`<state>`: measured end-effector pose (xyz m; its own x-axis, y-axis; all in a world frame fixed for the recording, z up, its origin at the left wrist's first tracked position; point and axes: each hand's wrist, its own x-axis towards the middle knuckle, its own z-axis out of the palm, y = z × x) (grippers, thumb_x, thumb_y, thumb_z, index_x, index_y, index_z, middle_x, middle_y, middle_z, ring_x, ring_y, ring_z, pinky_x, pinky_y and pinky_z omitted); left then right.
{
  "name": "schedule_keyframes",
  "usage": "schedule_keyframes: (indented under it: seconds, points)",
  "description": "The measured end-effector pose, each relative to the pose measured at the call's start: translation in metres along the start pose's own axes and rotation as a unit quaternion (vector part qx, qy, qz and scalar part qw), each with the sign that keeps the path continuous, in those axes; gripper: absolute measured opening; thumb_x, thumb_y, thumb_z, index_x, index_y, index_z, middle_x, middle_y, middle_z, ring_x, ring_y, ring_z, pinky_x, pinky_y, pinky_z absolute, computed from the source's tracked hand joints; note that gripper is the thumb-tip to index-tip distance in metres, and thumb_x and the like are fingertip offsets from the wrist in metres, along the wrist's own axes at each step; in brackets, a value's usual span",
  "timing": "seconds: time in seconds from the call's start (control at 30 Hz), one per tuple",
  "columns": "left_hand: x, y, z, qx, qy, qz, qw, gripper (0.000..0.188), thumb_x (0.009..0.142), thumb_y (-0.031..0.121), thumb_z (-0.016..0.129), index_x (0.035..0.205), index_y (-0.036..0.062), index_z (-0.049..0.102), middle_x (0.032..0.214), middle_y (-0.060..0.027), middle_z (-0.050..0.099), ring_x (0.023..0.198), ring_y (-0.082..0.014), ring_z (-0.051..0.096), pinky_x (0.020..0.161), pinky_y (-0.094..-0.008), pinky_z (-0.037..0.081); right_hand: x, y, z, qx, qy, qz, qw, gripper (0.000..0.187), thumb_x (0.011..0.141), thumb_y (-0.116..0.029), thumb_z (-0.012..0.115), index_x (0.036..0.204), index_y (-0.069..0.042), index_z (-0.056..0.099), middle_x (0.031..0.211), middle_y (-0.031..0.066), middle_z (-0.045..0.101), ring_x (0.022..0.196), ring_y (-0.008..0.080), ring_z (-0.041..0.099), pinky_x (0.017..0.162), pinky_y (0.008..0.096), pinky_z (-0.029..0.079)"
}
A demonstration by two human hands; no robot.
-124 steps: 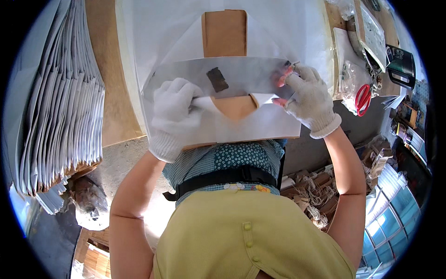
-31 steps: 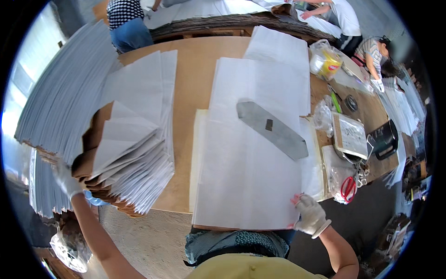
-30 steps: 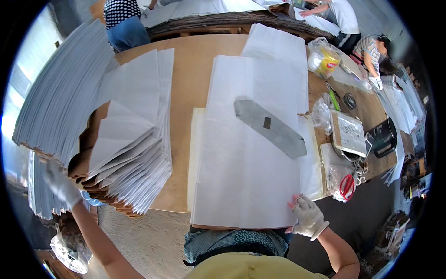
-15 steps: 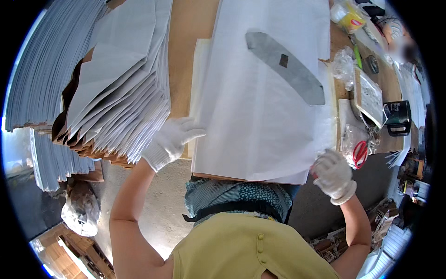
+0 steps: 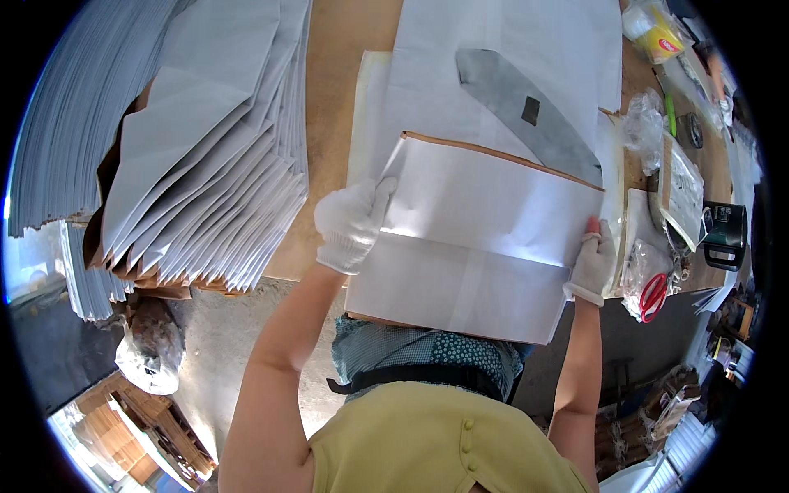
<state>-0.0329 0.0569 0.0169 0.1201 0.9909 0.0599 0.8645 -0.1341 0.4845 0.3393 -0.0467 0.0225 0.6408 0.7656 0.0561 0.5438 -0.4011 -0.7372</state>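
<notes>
Both my hands wear white gloves. My left hand (image 5: pixel 352 223) grips the left edge of a large white paper bag (image 5: pixel 481 242) whose upper part is folded toward me, showing a brown rim along its top edge. My right hand (image 5: pixel 592 261) pinches the bag's right edge. The bag lies on a pile of flat white bags (image 5: pixel 501 57) on the wooden table (image 5: pixel 337 90). A grey, blade-shaped flat template (image 5: pixel 526 111) with a small dark patch lies on the pile just beyond the fold.
A tall fanned stack of finished white bags (image 5: pixel 205 156) fills the table's left side. On the right lie red-handled scissors (image 5: pixel 653 294), clear plastic packets (image 5: pixel 649 123), a black device (image 5: pixel 723 234) and a yellow tub (image 5: pixel 657 37). Concrete floor lies below.
My left hand left the fanned stack and came over to the bag's left edge. Both hands have lifted and folded the top bag's near part, exposing its brown rim.
</notes>
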Motion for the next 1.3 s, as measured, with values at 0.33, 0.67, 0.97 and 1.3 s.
schedule_keyframes:
  seconds: [0.33,0.67,0.97,1.3]
  points:
    - [0.024,0.028,0.030,0.117,0.092,0.333,0.931,0.033,0.079,0.021,0.075,0.106,0.0067,0.062,0.104,-0.0102,0.057,0.096,-0.0290,0.060,0.087,-0.0442,0.048,0.034,0.010,0.007,-0.084,-0.054,-0.010,0.995,0.043,0.103,-0.037,0.059,0.116,0.002,0.071,0.080,0.0178,0.067,0.071,0.0220,0.060,0.072,0.0399,0.049]
    - [0.023,0.067,0.021,0.058,-0.003,0.239,0.969,0.044,0.076,0.032,0.076,0.109,0.0063,0.060,0.110,-0.0114,0.053,0.107,-0.0333,0.054,0.106,-0.0542,0.038,0.009,-0.066,0.061,-0.142,0.030,-0.306,0.941,0.039,0.083,-0.015,0.073,0.120,-0.005,0.063,0.121,0.0170,0.065,0.113,0.0361,0.063,0.096,0.0480,0.051]
    - [0.037,0.058,0.030,0.035,0.031,0.234,0.971,0.025,0.083,0.019,0.074,0.104,0.0074,0.067,0.101,-0.0110,0.065,0.096,-0.0327,0.060,0.105,-0.0510,0.047,0.001,-0.037,0.062,-0.136,-0.025,-0.338,0.931,0.046,0.083,-0.019,0.071,0.126,-0.007,0.062,0.133,0.0143,0.059,0.130,0.0369,0.052,0.109,0.0506,0.043]
    - [0.049,0.109,0.016,-0.053,0.070,0.340,0.936,0.051,0.083,0.004,0.066,0.134,0.0092,0.062,0.123,-0.0141,0.066,0.119,-0.0372,0.058,0.105,-0.0519,0.043,0.016,-0.015,0.015,-0.148,0.077,-0.300,0.939,0.037,0.079,-0.018,0.073,0.114,-0.010,0.068,0.133,0.0097,0.060,0.133,0.0350,0.050,0.110,0.0466,0.041]
